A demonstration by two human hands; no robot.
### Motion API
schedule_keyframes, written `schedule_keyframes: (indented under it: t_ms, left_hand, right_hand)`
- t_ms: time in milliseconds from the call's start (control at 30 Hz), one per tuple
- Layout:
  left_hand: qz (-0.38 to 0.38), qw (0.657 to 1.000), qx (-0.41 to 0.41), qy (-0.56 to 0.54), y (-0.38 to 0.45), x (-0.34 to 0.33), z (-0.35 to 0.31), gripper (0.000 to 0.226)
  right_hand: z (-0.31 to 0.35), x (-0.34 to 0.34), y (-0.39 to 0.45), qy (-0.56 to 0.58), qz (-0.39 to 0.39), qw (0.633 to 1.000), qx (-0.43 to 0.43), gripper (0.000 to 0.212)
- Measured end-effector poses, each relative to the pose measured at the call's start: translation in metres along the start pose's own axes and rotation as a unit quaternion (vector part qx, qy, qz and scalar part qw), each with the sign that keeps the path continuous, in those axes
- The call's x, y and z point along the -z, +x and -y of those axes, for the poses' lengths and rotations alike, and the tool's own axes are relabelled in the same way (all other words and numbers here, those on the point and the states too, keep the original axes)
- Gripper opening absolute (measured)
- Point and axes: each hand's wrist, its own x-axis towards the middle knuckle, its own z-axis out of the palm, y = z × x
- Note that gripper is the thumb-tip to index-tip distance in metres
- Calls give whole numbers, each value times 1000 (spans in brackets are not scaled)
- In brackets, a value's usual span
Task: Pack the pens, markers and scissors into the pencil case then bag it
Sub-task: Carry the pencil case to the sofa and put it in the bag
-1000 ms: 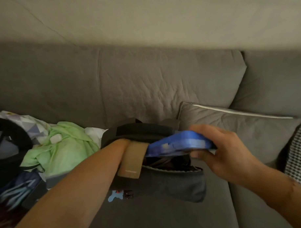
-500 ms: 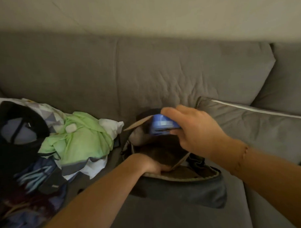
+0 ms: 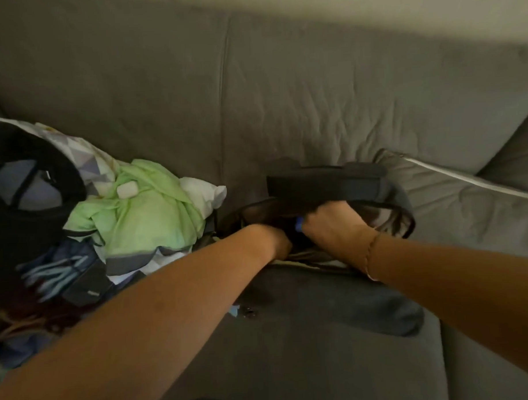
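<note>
Both hands are down in the mouth of a dark grey bag (image 3: 335, 305) that lies on the seat of a grey sofa (image 3: 283, 109). The right hand (image 3: 332, 227) has its fingers curled around a blue pencil case (image 3: 298, 227); only a small blue corner shows at the 9 o'clock side of this hand, the other part is hidden inside the bag. The left hand (image 3: 276, 241) is just beside it, at 9 o'clock from the case, and it goes under the edge of the opening, so I cannot tell how its fingers lie. At 12 o'clock from the hands, the dark flap (image 3: 325, 182) of the bag stands lifted over the opening. At 9 o'clock from the bag there is a heap of clothes with a light green cloth (image 3: 143, 216) on top, and a small white case (image 3: 127, 190) rests on it. At 2 o'clock from the bag, a grey cushion (image 3: 466, 210) with a white edge leans on the sofa.
</note>
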Motion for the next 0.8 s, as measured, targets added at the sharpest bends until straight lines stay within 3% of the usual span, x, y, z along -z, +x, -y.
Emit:
schedule_keyframes:
  t_ms: [100, 167, 267, 300, 400, 533, 633, 733, 800]
  left_hand:
    - [21, 1000, -6, -5, -7, 5, 4, 31]
    - [12, 1000, -17, -4, -7, -1, 6, 24]
    - [-11, 999, -25, -44, -8, 0, 6, 27]
    - [-17, 997, -22, -66, -12, 2, 7, 30]
    - [-53, 994, -23, -89, -16, 11, 19, 36]
    - [-46, 996, -14, -80, -13, 12, 25, 34]
    - [-39, 994, -26, -94, -17, 16, 17, 33]
    - [-49, 992, -35, -112, -14, 15, 19, 36]
    - [-74, 991, -37, -103, -9, 16, 19, 39]
  right_hand:
    - [-4, -12, 12, 200, 6, 976, -84, 29]
    - [-12, -35, 11, 230, 7, 970, -76, 29]
    - [-27, -44, 13, 340, 29, 929, -141, 24]
    - [-28, -41, 13, 342, 52, 927, -146, 28]
    - [-27, -29, 6, 375, 18, 917, -134, 45]
    - [-24, -23, -18, 517, -86, 807, -274, 70]
    - [-21, -17, -16, 590, -161, 734, -294, 65]
    - [-18, -5, -9, 613, -123, 730, -278, 50]
    - [-18, 4, -15, 655, -86, 697, -278, 40]
